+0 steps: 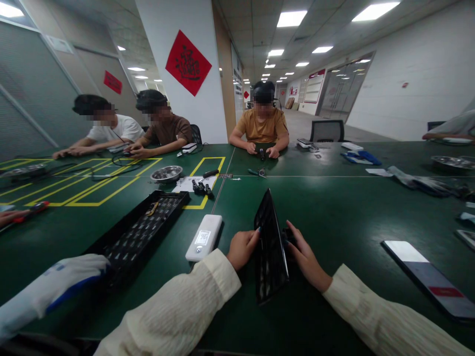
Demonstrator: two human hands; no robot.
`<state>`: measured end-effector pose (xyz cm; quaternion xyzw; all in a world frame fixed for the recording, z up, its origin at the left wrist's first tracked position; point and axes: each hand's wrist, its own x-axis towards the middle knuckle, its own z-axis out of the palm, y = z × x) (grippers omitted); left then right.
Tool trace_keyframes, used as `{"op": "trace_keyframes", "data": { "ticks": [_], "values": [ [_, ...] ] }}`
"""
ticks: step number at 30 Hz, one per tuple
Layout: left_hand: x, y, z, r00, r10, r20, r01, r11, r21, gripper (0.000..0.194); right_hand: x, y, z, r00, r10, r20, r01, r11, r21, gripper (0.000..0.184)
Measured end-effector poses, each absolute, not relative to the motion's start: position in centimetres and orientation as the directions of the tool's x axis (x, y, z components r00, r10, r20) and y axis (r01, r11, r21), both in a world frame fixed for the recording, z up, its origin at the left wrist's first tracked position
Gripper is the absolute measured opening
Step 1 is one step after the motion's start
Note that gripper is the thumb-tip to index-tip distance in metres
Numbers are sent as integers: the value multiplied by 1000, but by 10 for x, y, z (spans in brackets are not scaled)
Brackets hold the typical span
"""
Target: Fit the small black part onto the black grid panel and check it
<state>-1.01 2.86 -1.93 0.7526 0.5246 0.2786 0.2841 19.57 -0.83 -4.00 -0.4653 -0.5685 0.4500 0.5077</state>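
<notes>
A flat, glossy black panel [272, 247] stands tilted on edge above the green table, its left face showing a row of darker recesses. My left hand [243, 247] grips its left side, thumb pressed on that face. On the other side, my right hand [306, 254] has its fingers curled at a small dark part [288, 236] against the panel's back; most of that part is hidden. A white power bank [203, 238] with a lit display lies left of my left hand. Farther left is a long black tray [143, 232] with rows of small pieces.
A co-worker's gloved hand [74, 277] rests at the tray's near end. A phone [426, 279] lies on the right. Beyond are a metal bowl [166, 173], black fittings [202, 188] and pliers [256, 172]. Several people sit around the green table [334, 207].
</notes>
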Motion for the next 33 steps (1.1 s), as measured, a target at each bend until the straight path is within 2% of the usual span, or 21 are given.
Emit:
{"op": "trace_keyframes", "data": {
  "ticks": [5,11,15,22,28,30,33],
  "values": [
    [-9,30,-23,239,968,81,562,-206,801,57,195,-9,-39,-39,984,176,84,179,-980,66],
    [-6,25,-19,268,960,80,545,-219,809,55,197,-6,-42,-53,988,148,19,150,-989,63],
    [-7,22,-14,275,958,84,598,-239,765,50,198,-4,-48,-42,991,127,-41,125,-991,61],
    [-8,22,-14,351,932,93,662,-317,679,29,197,-4,-48,-22,992,124,-74,122,-990,61],
    [-8,24,-10,319,943,96,690,-300,659,36,197,-3,-46,3,996,87,-84,87,-993,65],
    [-11,25,-4,291,949,121,734,-302,608,38,196,-5,-43,9,998,60,-112,61,-992,66],
    [-17,25,3,318,932,172,788,-361,499,31,194,-6,-39,35,999,19,-154,24,-988,65]
  ]
}}
